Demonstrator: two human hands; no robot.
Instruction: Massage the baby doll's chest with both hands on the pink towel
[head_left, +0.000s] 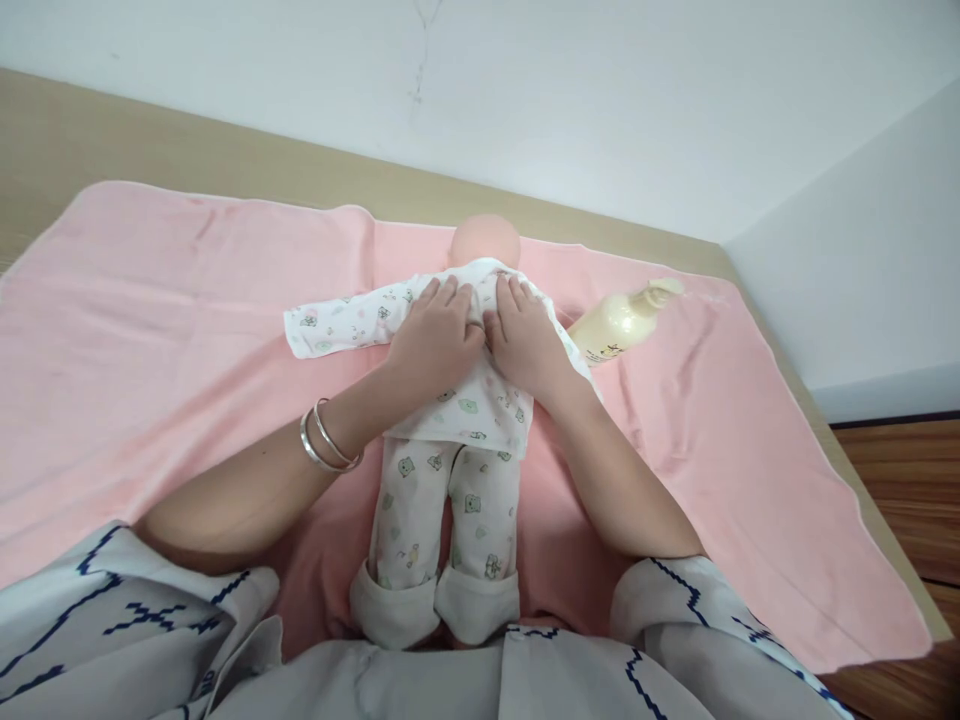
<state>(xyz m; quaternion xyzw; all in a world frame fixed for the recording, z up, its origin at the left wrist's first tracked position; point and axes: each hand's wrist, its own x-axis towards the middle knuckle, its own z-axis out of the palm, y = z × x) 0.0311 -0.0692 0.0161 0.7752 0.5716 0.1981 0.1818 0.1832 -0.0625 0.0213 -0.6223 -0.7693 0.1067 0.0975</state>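
A baby doll (486, 238) lies on a pink blanket (187, 380), its bald head away from me and no face showing. It wears a white printed top (480, 410) and matching trousers (471, 510) with turned-up cuffs. My left hand (435, 335) rests flat on the upper part of the top, fingers stretched toward the doll's head. Beside it my right hand (529, 335) lies flat too, the thumbs close together. Both hands hold nothing. One sleeve (337, 320) is spread out to the left; the other is mostly hidden behind my right arm.
A cream pump bottle (619, 325) lies on its side on the blanket, right of the doll. Beneath the blanket is a pale wooden table (247, 150) against a white wall (562, 110). Brown wooden flooring (900, 490) shows beyond the table's right edge.
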